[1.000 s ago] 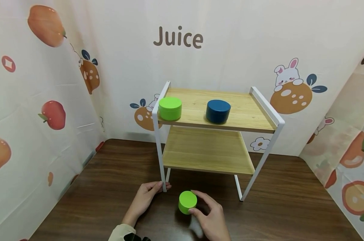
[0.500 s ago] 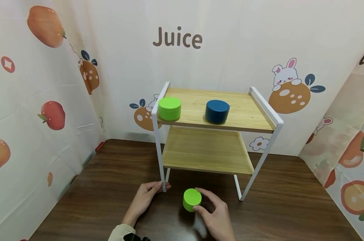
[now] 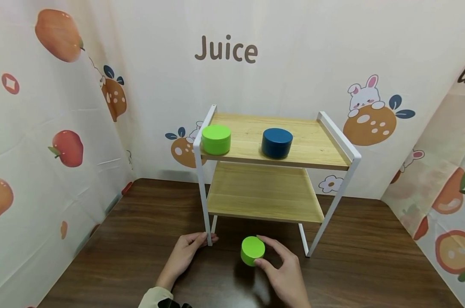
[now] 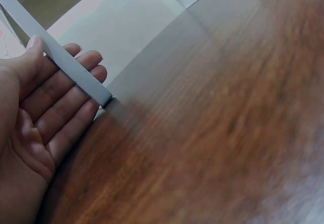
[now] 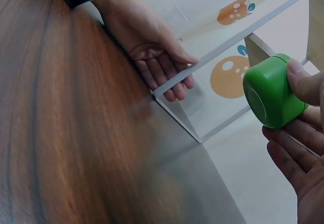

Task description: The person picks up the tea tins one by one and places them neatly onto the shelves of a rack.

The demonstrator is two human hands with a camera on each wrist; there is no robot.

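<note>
My right hand (image 3: 285, 271) pinches a small round green tin (image 3: 252, 251) between thumb and fingers, low in front of the two-tier shelf (image 3: 265, 190). In the right wrist view the tin (image 5: 271, 90) is tilted, its base toward the camera, held above the table. At the shelf's front left, my left hand (image 3: 184, 256) holds the foot of the white leg (image 3: 203, 205). The left wrist view shows the thumb on the leg (image 4: 76, 70) and the fingers lying behind it. On the top board, another green tin (image 3: 216, 140) stands at the left corner and a dark blue tin (image 3: 277, 143) near the middle of the front edge.
The shelf's lower board (image 3: 265, 192) is bare wood. The front right leg (image 3: 332, 209) stands on the dark wooden table (image 3: 371, 265), to the right of my right hand. Printed curtains (image 3: 294, 55) close off the back and both sides.
My right hand has carried the green tin to the right and slightly toward the shelf. My left hand stays on the leg; the tins on the shelf have not moved.
</note>
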